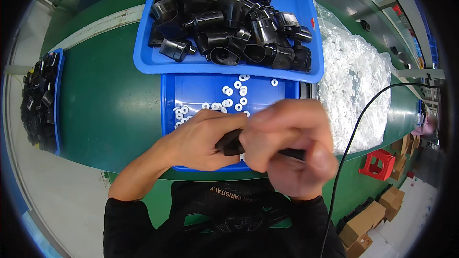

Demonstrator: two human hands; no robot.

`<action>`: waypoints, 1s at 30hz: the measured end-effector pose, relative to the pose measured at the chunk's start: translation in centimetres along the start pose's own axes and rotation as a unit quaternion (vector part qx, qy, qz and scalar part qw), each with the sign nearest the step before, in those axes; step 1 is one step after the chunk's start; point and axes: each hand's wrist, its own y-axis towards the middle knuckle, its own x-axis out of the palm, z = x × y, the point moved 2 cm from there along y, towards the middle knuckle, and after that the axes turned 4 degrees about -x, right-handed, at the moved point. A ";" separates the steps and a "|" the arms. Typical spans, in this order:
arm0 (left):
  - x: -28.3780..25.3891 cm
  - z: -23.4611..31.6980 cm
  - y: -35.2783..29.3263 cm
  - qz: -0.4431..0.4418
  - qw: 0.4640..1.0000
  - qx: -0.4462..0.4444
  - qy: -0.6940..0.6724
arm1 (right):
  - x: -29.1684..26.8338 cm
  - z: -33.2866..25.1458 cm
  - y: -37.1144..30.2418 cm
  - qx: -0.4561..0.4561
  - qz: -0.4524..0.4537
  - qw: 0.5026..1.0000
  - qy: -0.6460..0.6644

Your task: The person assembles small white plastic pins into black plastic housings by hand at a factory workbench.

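My left hand [201,138] is closed around a black plastic part [230,145], held low over the near side of a shallow blue tray [168,96]. Right beside it, my right hand [287,138] is curled and blurred by motion. Something dark shows between its fingers, but I cannot tell whether it belongs to the same part. Small white ring washers [228,91] lie scattered in the tray. Both hands cover its near right portion.
Beyond, a larger blue tray [141,52] heaped with black plastic housings [205,19] overlaps the shallow tray's far edge. A clear bag of white washers [354,76] lies right, with a black cable [354,136] passing it. Another tray of black parts [40,100] stands far left.
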 end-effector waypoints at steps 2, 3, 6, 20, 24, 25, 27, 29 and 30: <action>0.0 -0.4 0.0 -0.041 0.998 -0.039 -0.023 | 0.0 -0.5 0.4 -0.067 -0.033 0.996 0.058; -0.2 0.1 0.0 -0.036 0.999 -0.016 -0.004 | 0.0 -0.6 0.3 -0.067 -0.033 0.996 0.057; -0.4 0.9 0.2 -0.026 0.999 0.026 0.035 | 0.2 -0.5 0.1 -0.061 -0.025 0.997 0.035; -0.6 1.2 -0.1 -0.001 0.997 0.015 0.075 | 0.7 0.3 -0.6 0.012 0.034 0.998 -0.052; -1.0 1.9 0.1 -0.018 0.996 -0.010 0.084 | 0.6 0.0 -0.4 -0.042 0.049 0.998 -0.014; -1.0 2.0 0.1 -0.016 0.996 -0.010 0.085 | 0.1 -1.0 -0.7 -0.028 -0.011 0.999 -0.019; -0.7 1.9 0.1 -0.026 0.997 -0.028 0.073 | 0.0 -1.2 -0.5 -0.041 -0.027 0.999 0.016; -0.7 1.6 0.1 -0.027 0.996 -0.021 0.087 | 0.0 -0.7 -0.5 -0.036 -0.024 0.999 0.008; -0.6 1.3 0.0 -0.023 0.996 -0.005 0.090 | 0.0 -0.4 -0.6 -0.030 -0.020 0.999 -0.002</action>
